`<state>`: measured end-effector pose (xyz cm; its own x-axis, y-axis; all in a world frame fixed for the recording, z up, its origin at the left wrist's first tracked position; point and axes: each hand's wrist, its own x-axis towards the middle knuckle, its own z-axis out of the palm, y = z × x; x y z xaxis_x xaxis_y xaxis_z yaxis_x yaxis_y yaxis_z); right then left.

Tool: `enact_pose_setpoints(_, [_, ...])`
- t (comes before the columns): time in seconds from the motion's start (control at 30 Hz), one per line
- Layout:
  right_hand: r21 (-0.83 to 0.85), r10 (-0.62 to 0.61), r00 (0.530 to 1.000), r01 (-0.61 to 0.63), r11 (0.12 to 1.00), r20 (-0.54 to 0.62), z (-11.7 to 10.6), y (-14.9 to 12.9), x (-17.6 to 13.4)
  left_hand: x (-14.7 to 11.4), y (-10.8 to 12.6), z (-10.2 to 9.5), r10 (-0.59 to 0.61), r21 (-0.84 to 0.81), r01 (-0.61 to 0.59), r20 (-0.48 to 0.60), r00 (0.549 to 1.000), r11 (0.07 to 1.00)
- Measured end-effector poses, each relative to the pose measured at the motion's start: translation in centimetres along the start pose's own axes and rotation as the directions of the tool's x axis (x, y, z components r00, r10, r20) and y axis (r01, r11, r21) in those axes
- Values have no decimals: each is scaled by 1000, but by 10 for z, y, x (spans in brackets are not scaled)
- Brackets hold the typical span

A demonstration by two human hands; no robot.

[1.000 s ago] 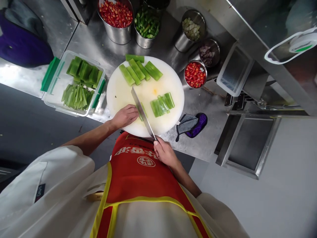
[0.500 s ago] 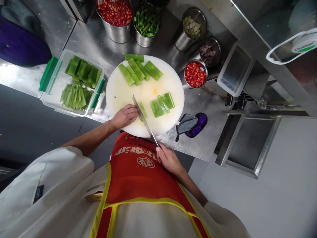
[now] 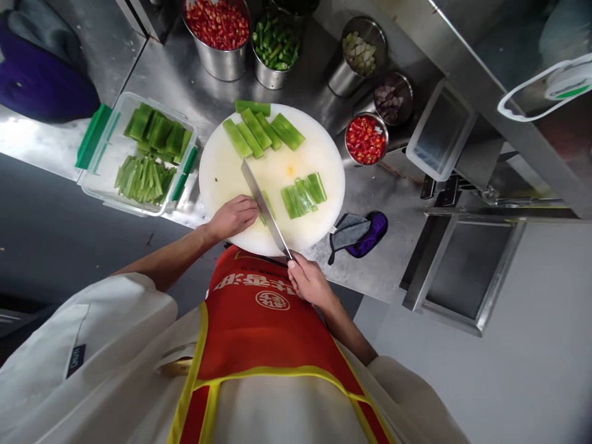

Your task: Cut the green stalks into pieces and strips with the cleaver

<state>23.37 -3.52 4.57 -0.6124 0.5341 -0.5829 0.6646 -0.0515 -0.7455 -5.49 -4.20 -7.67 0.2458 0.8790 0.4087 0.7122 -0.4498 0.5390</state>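
Observation:
My right hand (image 3: 309,280) is closed around the handle of a kitchen knife (image 3: 265,206). The blade lies slantwise over the round white cutting board (image 3: 215,160), its tip towards the far left. Close to the blade's left side, my left hand (image 3: 235,216) presses down with curled fingers on a green vegetable piece (image 3: 267,205), mostly hidden by hand and blade. Right of the knife, thin green slices (image 3: 303,196) lean in an overlapping row. Several long green vegetable slabs (image 3: 254,129) lie along the board's far edge.
Left of the board stands a clear plastic box (image 3: 104,160) with cut green pieces. Behind are steel pots of red chillies (image 3: 217,24) and green chillies (image 3: 276,43). A small chilli cup (image 3: 366,140) stands at right, near a purple and grey cloth item (image 3: 358,234).
The knife has slid forward, its tip now farther up and left on the board. My right hand moved with it, while my left hand stayed in place.

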Motion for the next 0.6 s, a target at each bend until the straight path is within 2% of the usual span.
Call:
enact_pose_setpoints(0.23, [46, 29, 999, -31, 998, 23, 0, -1, 4, -2, -1, 1, 1, -6, -1, -13, 1000, 1000])
enact_pose_setpoints(0.6, [-96, 35, 999, -33, 995, 18, -3, 2, -14, 0, 2, -2, 0, 30, 0, 8, 1000, 1000])
